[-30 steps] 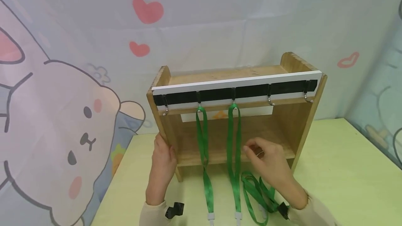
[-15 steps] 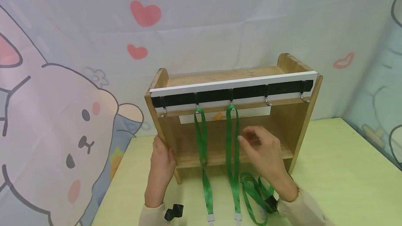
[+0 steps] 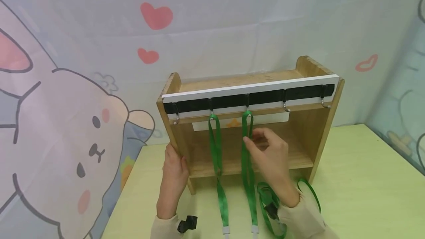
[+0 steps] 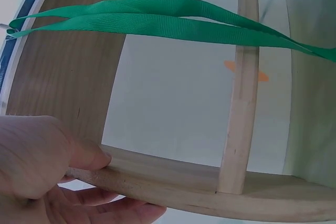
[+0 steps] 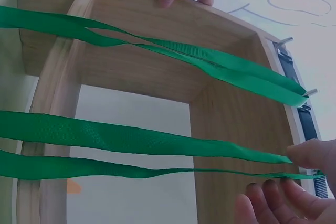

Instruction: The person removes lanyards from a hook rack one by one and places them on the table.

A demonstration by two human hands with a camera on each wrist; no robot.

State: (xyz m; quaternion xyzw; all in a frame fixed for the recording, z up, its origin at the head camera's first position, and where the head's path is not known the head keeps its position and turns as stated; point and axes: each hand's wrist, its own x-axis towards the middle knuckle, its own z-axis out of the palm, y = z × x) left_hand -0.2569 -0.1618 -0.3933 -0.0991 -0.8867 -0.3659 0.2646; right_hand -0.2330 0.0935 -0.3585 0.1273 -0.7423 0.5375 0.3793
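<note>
A small wooden shelf stands on the table, with a strip of metal hooks along its upper front. My left hand grips its left side panel, thumb inside and fingers outside in the left wrist view. Two green lanyards hang in loops: one lanyard on the second hook from the left, another lanyard on the middle hook. My right hand is at the middle lanyard's upper part. In the right wrist view its thumb and index finger lie either side of the straps, a gap between them.
More green lanyard lies loosely bunched on the yellow table, partly under my right forearm. An unused hook and another hook are at the right of the strip. A printed cloth hangs behind the shelf.
My right hand has moved up and left, from beside the middle lanyard's lower part to its upper straps. The left hand keeps its grip on the shelf.
</note>
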